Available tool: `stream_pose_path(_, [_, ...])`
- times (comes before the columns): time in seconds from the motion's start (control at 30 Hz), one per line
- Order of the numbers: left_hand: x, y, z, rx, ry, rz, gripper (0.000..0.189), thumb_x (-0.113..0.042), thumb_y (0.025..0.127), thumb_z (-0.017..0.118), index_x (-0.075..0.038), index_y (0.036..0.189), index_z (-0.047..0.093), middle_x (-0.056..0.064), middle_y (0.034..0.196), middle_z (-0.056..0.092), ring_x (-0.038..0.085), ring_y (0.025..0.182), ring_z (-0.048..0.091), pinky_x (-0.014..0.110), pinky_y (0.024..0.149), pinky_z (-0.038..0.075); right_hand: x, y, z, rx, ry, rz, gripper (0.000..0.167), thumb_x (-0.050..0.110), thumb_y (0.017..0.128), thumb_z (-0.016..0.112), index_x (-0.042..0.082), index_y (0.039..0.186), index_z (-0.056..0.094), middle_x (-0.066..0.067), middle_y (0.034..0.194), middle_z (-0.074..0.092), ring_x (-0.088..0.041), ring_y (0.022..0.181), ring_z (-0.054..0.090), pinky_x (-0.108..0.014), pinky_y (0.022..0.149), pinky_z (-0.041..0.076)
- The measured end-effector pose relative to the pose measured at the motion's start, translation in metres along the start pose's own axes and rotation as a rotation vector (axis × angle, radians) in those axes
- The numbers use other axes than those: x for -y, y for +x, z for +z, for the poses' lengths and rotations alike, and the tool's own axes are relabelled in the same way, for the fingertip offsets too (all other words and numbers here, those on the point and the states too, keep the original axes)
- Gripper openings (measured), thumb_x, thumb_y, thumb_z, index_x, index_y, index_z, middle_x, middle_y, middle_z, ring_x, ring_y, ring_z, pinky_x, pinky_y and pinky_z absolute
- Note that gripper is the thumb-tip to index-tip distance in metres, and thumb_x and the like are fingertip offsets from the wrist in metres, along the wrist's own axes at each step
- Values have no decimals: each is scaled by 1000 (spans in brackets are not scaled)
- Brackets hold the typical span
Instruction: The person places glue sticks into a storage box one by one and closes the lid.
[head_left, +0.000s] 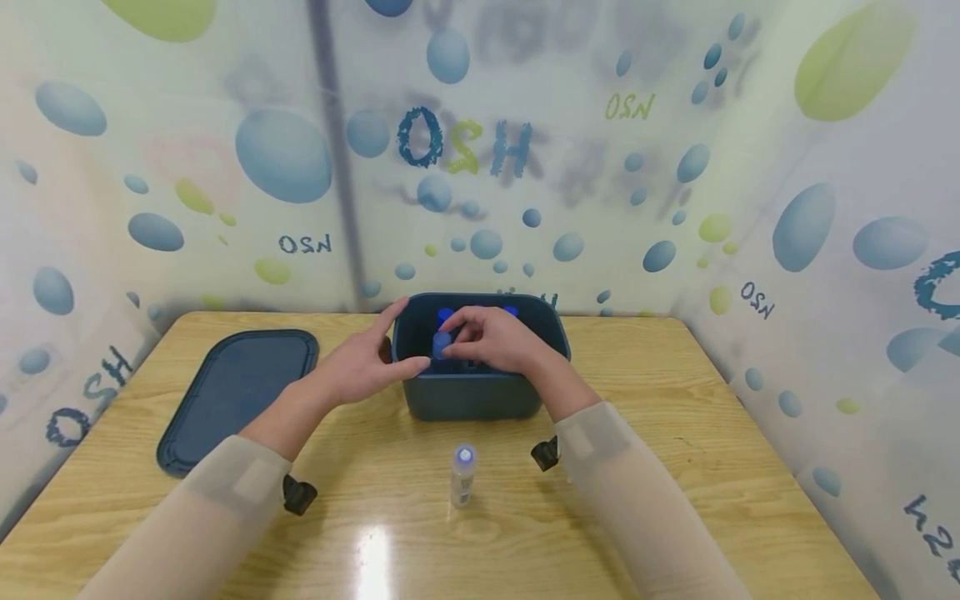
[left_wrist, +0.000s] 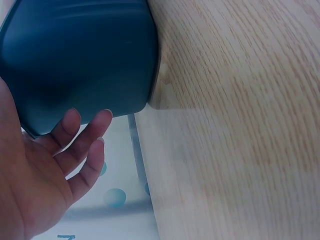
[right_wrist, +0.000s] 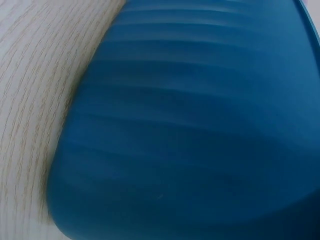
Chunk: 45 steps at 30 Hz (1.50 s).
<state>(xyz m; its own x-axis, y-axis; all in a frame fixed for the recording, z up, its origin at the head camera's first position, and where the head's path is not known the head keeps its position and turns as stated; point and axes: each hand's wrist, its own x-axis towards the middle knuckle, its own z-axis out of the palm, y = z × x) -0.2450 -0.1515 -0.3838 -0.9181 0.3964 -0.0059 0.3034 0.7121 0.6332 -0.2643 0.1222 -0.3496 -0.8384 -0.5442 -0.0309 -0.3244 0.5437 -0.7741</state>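
Note:
A dark blue box (head_left: 472, 398) stands at the back of the table, its top uncovered. Reaching in over its front rim, my right hand (head_left: 498, 340) pinches a blue-capped bottle (head_left: 442, 343) between thumb and fingers; the bottle's lower part is hidden in the box. My left hand (head_left: 363, 362) is at the box's left side, thumb and forefinger spread along the rim. In the left wrist view, its other fingers (left_wrist: 90, 135) are loosely bent beside the box wall. More blue caps (head_left: 446, 316) show inside the box. The right wrist view shows only the ribbed box wall (right_wrist: 190, 125) and table.
A small clear bottle (head_left: 462, 479) with a pale top stands upright on the wooden table (head_left: 637, 500), in front of the box. To the left lies a flat dark blue lid (head_left: 240, 392). Patterned curtains (head_left: 615, 183) enclose the table at the back and sides.

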Motion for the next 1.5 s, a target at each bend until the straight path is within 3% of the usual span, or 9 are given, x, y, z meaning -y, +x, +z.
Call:
stream_pose_path(0.17, [-1,0,-1,5,-2,-3,110,-74,99,66,-32,179,3,7,90,67,22,75,60,38,65,47,1,-1,-1,-15,19,-5,32,22,103,80,13,133,73,-5,99,76,-46,99,71,-62,92,61])
stream_pose_path(0.33, [-2,0,-1,13,-6,-3,110,-74,99,66,-33,179,1,7,90,67,22,74,60,38,65,47,1,-3,-3,-63,16,-24,34,25,102,81,15,134,74,-3,99,76,-31,85,71,-45,80,63])
stream_pose_path(0.4, [-2,0,-1,18,-10,-4,110,-74,99,66,-34,179,0,7,90,67,22,73,60,38,65,47,2,-4,-5,-87,21,-37,35,27,103,80,15,135,74,-3,99,76,-33,83,70,-38,75,60])
stream_pose_path(0.53, [-3,2,-1,22,-18,-2,110,-75,99,65,-36,178,-1,7,88,66,23,73,59,39,65,46,5,-6,-10,-142,55,-80,34,30,105,77,13,135,75,-6,100,77,-42,83,67,-41,73,58])
stream_pose_path(0.73, [-6,3,-1,20,-8,1,110,-75,99,65,-34,179,0,6,86,65,22,73,59,38,65,46,17,-16,-18,-214,119,-157,32,28,108,73,9,134,74,-3,92,74,-33,77,63,-38,73,55])
stream_pose_path(1.03, [-5,3,-2,15,-3,0,111,-76,99,65,-34,179,0,6,87,65,22,74,59,38,66,46,36,-51,-26,-193,154,-237,23,16,107,72,9,128,76,-12,91,73,-36,72,61,-35,67,55])
stream_pose_path(1.23, [-3,1,-1,7,-1,-10,111,-75,98,66,-35,179,1,7,89,65,22,75,59,38,66,46,40,-79,-24,-144,133,-257,21,10,105,74,8,126,76,-4,88,71,-34,68,59,-36,63,54])
stream_pose_path(1.5, [-2,-1,1,4,-1,-23,112,-75,98,67,-36,178,1,6,87,65,22,73,58,38,65,45,36,-120,-20,-90,79,-225,22,10,103,77,13,125,76,1,90,70,-20,66,58,-30,62,51])
